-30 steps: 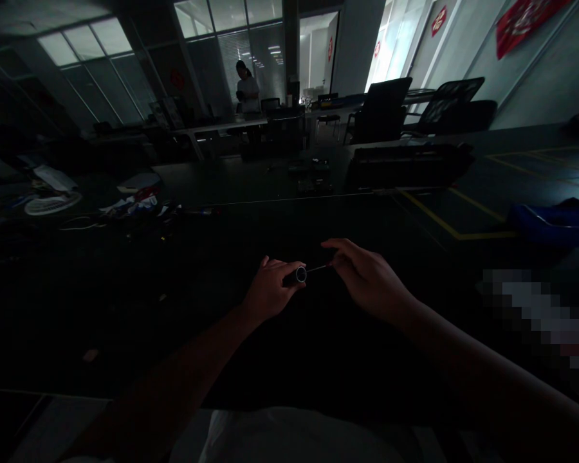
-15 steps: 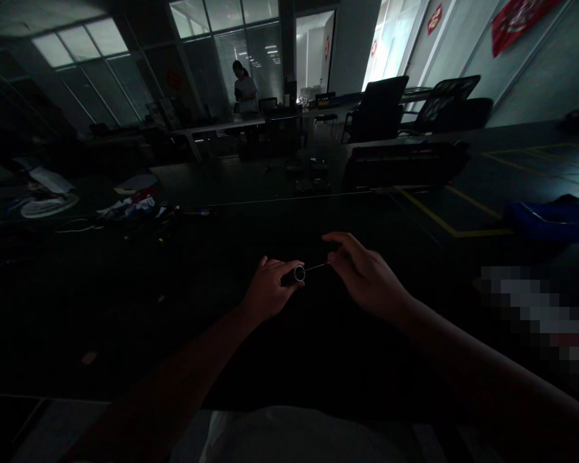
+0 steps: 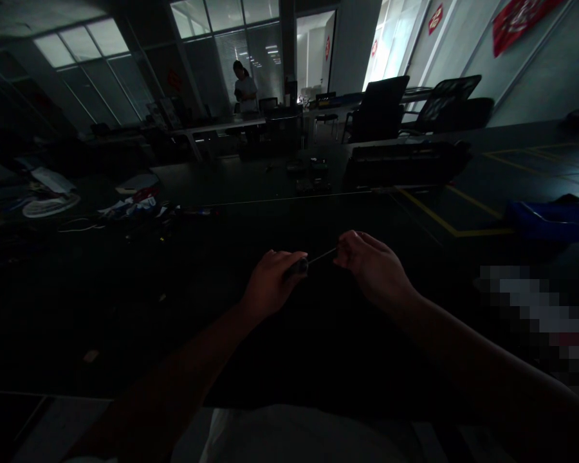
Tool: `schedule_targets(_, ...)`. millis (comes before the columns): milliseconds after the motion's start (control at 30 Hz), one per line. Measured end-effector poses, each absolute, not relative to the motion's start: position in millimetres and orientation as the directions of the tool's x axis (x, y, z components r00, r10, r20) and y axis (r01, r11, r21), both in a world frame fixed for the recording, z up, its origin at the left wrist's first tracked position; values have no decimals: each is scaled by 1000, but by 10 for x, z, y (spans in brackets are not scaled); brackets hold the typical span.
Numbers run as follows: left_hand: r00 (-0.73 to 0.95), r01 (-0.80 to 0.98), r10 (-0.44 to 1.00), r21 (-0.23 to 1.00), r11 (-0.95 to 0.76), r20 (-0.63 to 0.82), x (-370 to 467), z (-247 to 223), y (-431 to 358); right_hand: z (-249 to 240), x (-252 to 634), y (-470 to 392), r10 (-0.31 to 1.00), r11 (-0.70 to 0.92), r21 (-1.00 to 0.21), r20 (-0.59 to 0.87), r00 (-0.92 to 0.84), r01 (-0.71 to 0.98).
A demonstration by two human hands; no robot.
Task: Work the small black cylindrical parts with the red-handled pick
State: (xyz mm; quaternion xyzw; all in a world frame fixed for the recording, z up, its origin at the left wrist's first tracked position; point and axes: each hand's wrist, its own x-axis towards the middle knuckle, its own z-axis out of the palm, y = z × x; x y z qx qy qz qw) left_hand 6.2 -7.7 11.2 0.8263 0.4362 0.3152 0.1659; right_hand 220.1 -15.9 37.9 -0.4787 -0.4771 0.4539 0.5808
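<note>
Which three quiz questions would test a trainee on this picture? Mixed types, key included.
1. True or false: the bare left hand grips a small, dark, cylinder-like object.
2. Short answer: what spans the gap from that object to the bare right hand?
3. Multiple choice: on which side of the picture is the blue, fabric-looking bag? A) left B) centre C) right

Key: 1. True. 2. A thin, straight, metallic-looking shaft. 3. C.
</note>
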Motion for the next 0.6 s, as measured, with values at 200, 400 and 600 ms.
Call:
schedule_targets(200,370,664,898,607,-436,240,63,110,-15,326,2212,-94,969,152,-983,127,214,-106)
schedule_targets(400,374,606,895,665,-436,245,83,148,-73,328,2150,-187,946,280,-954,293,139,108)
schedule_targets(600,363,595,899,681,-427,246,83,122,-89,369,2177,-213,939,289,-915,328,103,280)
